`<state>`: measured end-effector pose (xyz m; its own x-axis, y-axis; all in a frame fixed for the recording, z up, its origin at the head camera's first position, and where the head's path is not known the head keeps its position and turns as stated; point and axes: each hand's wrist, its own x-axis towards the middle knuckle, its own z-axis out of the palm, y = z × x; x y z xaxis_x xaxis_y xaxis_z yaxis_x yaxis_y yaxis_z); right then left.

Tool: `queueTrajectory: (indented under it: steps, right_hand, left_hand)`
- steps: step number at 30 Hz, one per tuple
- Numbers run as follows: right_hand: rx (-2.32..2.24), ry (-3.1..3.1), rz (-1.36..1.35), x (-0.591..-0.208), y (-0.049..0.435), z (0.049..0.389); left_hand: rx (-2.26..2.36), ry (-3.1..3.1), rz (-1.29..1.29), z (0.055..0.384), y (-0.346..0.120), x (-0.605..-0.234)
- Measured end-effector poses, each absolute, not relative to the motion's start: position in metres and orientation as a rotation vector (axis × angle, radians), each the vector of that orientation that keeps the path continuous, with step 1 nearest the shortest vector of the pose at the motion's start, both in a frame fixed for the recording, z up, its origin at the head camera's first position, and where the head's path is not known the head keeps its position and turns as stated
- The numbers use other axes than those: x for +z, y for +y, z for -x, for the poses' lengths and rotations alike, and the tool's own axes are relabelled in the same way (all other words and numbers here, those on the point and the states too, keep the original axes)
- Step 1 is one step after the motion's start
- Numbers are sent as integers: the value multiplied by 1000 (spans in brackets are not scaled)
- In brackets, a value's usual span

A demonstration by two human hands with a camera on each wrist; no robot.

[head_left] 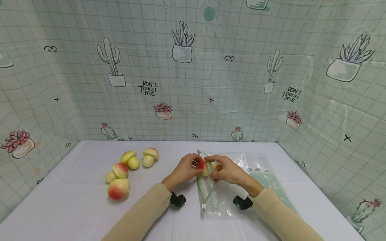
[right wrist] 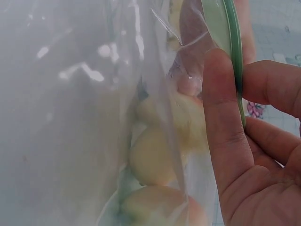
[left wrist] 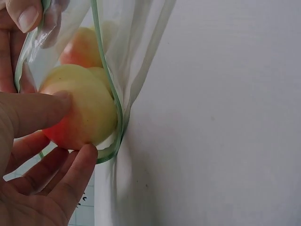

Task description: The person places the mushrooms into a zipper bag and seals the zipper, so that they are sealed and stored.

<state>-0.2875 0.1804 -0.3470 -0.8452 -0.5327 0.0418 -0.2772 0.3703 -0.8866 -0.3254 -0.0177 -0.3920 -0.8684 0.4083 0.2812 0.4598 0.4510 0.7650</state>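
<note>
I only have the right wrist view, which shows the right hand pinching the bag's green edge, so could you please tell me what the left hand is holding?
Observer: The left hand holds a red-and-yellow fruit at the mouth of the clear bag.
Operator: Thank you. Where do other fruits lie outside it?
Observer: In the head view, several other fruits lie on the white table, to the person's left.
Operator: What is at the green edge's near end?
Observer: A small white piece, perhaps a slider.

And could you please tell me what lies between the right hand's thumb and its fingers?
In the right wrist view, the green rim of the clear bag lies pinched between the thumb and fingers of the right hand.
</note>
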Motion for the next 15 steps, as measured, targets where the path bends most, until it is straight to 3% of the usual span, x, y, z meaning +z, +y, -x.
queueTrajectory:
  steps: [15]
  right_hand:
    - [-1455,2387,704,-335,177,278]
  left_hand:
    - [-1394,-2576,770,327,-17,-394]
